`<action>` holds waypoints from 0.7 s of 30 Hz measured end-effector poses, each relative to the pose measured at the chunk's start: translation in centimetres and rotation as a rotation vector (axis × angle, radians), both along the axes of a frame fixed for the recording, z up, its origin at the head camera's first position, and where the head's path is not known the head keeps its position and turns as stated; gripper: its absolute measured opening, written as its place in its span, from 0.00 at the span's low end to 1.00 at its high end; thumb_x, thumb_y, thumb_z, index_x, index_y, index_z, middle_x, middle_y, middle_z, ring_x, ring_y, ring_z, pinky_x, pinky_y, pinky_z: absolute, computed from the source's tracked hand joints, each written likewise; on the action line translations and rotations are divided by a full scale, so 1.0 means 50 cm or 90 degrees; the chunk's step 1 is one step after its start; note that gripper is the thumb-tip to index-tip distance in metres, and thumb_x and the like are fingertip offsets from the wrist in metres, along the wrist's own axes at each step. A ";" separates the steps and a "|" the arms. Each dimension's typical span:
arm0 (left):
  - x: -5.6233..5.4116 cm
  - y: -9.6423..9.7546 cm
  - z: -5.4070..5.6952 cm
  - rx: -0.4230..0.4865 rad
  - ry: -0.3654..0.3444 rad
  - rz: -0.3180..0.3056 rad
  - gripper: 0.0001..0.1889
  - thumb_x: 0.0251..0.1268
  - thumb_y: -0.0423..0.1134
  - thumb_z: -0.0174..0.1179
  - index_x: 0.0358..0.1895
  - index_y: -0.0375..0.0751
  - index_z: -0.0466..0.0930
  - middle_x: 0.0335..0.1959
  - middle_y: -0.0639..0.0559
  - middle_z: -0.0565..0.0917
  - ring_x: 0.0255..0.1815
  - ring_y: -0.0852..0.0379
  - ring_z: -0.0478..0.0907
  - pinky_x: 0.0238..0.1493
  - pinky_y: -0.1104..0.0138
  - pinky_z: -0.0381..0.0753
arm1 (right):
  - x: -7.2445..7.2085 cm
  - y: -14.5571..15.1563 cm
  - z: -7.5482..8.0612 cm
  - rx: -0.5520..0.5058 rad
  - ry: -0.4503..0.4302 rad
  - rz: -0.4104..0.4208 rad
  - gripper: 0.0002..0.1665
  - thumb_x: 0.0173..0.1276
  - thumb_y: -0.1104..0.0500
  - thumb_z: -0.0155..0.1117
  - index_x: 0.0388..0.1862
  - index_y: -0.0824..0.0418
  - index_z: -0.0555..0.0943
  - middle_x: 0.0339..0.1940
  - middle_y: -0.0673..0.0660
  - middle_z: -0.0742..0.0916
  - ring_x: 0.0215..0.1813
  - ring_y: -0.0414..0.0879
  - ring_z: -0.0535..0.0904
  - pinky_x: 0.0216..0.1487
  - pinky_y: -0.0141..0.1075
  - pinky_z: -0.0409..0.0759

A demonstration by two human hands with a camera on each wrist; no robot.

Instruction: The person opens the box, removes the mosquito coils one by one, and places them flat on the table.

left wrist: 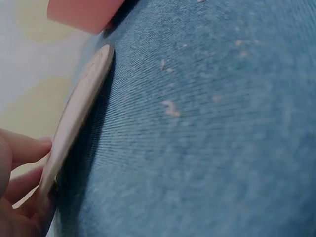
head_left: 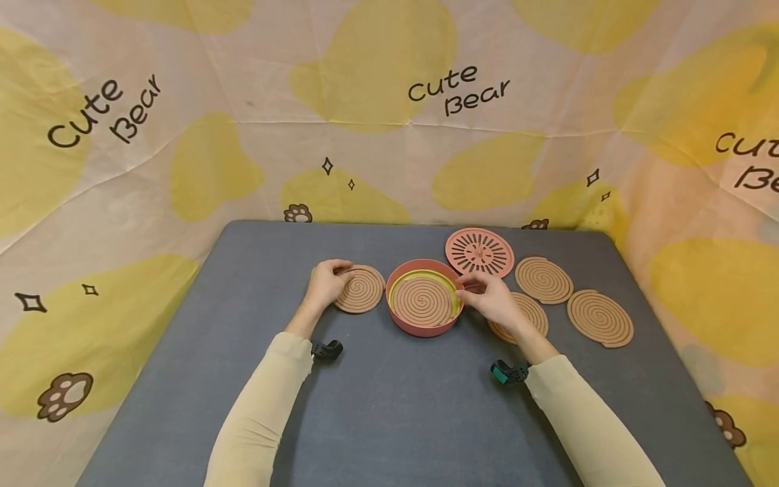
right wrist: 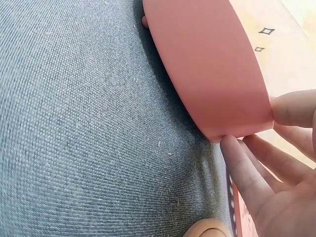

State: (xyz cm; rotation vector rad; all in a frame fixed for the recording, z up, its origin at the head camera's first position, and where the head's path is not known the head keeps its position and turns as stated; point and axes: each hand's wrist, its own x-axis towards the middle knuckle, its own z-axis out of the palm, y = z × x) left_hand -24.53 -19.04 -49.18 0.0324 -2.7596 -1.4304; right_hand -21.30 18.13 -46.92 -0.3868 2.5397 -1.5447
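Observation:
My left hand [head_left: 328,283] pinches the left edge of a brown mosquito coil [head_left: 361,289], thumb on top and fingers at its underside. In the left wrist view this coil [left wrist: 79,108] shows edge-on, close over the cloth. Just to its right stands a round pink coil holder [head_left: 424,330] with a yellow inner ring [head_left: 452,287] and another coil [head_left: 422,301] lying flat inside. My right hand [head_left: 491,297] grips the holder's right wall; in the right wrist view the thumb is at the rim of the pink wall [right wrist: 207,64] and the fingertips low on its side.
Behind the holder lies a pink slotted lid [head_left: 479,251]. To the right are more coils: one partly under my right wrist [head_left: 528,318], one farther back [head_left: 544,280] and one at the far right [head_left: 600,318]. Small crumbs dot the blue-grey table cloth [head_left: 402,412]. Patterned fabric [head_left: 377,81] walls the back and sides.

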 end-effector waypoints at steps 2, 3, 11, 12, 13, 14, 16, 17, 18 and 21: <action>0.000 -0.003 0.003 -0.005 0.003 0.001 0.16 0.71 0.36 0.65 0.58 0.34 0.85 0.54 0.38 0.85 0.58 0.41 0.79 0.59 0.51 0.78 | 0.000 0.001 0.000 0.002 0.000 0.000 0.20 0.71 0.60 0.69 0.59 0.66 0.82 0.53 0.64 0.86 0.55 0.57 0.83 0.49 0.37 0.81; 0.000 -0.005 0.005 -0.007 0.005 0.001 0.15 0.71 0.35 0.64 0.58 0.34 0.85 0.53 0.38 0.85 0.57 0.41 0.79 0.58 0.50 0.78 | 0.000 0.001 0.000 0.001 -0.002 0.000 0.20 0.72 0.60 0.69 0.59 0.67 0.81 0.54 0.65 0.86 0.55 0.57 0.83 0.49 0.37 0.81; 0.005 -0.019 0.034 -0.018 0.018 -0.001 0.16 0.72 0.37 0.64 0.57 0.34 0.85 0.49 0.38 0.85 0.52 0.41 0.80 0.54 0.49 0.78 | 0.018 -0.013 0.041 -0.004 -0.016 0.004 0.21 0.72 0.65 0.67 0.60 0.73 0.79 0.55 0.72 0.84 0.56 0.64 0.81 0.49 0.39 0.81; 0.006 -0.019 0.040 -0.020 0.026 -0.001 0.15 0.72 0.37 0.64 0.56 0.33 0.85 0.49 0.38 0.86 0.52 0.41 0.80 0.54 0.48 0.78 | 0.023 -0.015 0.051 -0.003 -0.015 0.008 0.21 0.72 0.65 0.66 0.60 0.74 0.79 0.55 0.72 0.84 0.56 0.64 0.81 0.49 0.38 0.81; 0.007 -0.019 0.046 -0.022 0.034 -0.003 0.15 0.72 0.37 0.64 0.56 0.33 0.85 0.48 0.38 0.86 0.51 0.41 0.80 0.54 0.48 0.78 | 0.027 -0.018 0.061 0.000 -0.014 0.009 0.21 0.72 0.66 0.66 0.60 0.75 0.79 0.55 0.73 0.84 0.56 0.65 0.81 0.48 0.38 0.81; 0.008 -0.018 0.053 -0.023 0.041 -0.004 0.15 0.72 0.37 0.64 0.55 0.33 0.86 0.48 0.39 0.86 0.50 0.41 0.80 0.54 0.48 0.78 | 0.031 -0.020 0.070 0.003 -0.013 0.011 0.20 0.72 0.66 0.66 0.60 0.75 0.78 0.54 0.73 0.84 0.56 0.65 0.81 0.48 0.36 0.80; 0.011 -0.016 0.066 -0.023 0.055 -0.010 0.14 0.72 0.37 0.63 0.55 0.34 0.86 0.47 0.40 0.86 0.49 0.42 0.81 0.53 0.48 0.78 | 0.037 -0.022 0.080 0.006 -0.014 0.011 0.20 0.72 0.66 0.65 0.60 0.76 0.78 0.55 0.73 0.84 0.56 0.65 0.81 0.47 0.35 0.80; 0.012 -0.014 0.073 -0.024 0.062 -0.012 0.14 0.72 0.38 0.63 0.54 0.35 0.87 0.46 0.40 0.87 0.49 0.43 0.81 0.52 0.49 0.78 | 0.039 -0.022 0.083 0.006 -0.015 0.011 0.20 0.72 0.66 0.65 0.60 0.76 0.78 0.55 0.73 0.83 0.56 0.65 0.81 0.47 0.34 0.79; 0.012 -0.012 0.079 -0.026 0.068 -0.014 0.13 0.72 0.38 0.63 0.54 0.35 0.87 0.46 0.41 0.87 0.48 0.43 0.81 0.52 0.49 0.78 | 0.040 -0.022 0.085 0.007 -0.015 0.011 0.20 0.72 0.66 0.65 0.59 0.76 0.78 0.55 0.74 0.83 0.56 0.65 0.81 0.47 0.34 0.79; 0.014 -0.005 0.097 -0.037 0.086 -0.024 0.13 0.73 0.40 0.62 0.53 0.38 0.87 0.45 0.43 0.87 0.47 0.45 0.81 0.50 0.51 0.79 | 0.041 -0.023 0.085 0.004 -0.014 0.014 0.20 0.72 0.66 0.65 0.59 0.75 0.79 0.55 0.73 0.83 0.57 0.66 0.81 0.48 0.35 0.80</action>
